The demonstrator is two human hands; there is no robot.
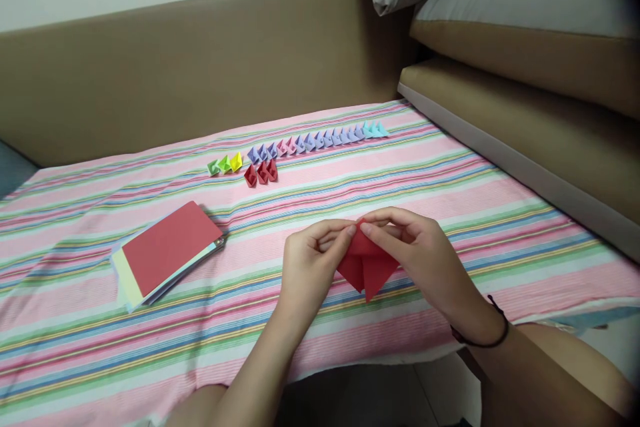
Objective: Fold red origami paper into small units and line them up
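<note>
A red sheet of paper (371,265), partly folded with two pointed flaps hanging down, is held up over the striped cloth. My left hand (316,253) pinches its upper left side between thumb and fingers. On the other side, my right hand (411,243) grips the top edge, its thumb close to the left one. Part of the paper's upper edge is hidden behind the fingers. Beyond the hands stand small folded paper boats: several in purple, pink and blue (320,140), three red boats (261,173), and green and yellow ones (225,165).
A stack of coloured paper (170,247) with a red sheet on top lies to the left. The striped cloth (240,293) covers the surface under everything. Brown cushions (525,120) are piled along the right side, and a brown backrest (200,67) runs behind.
</note>
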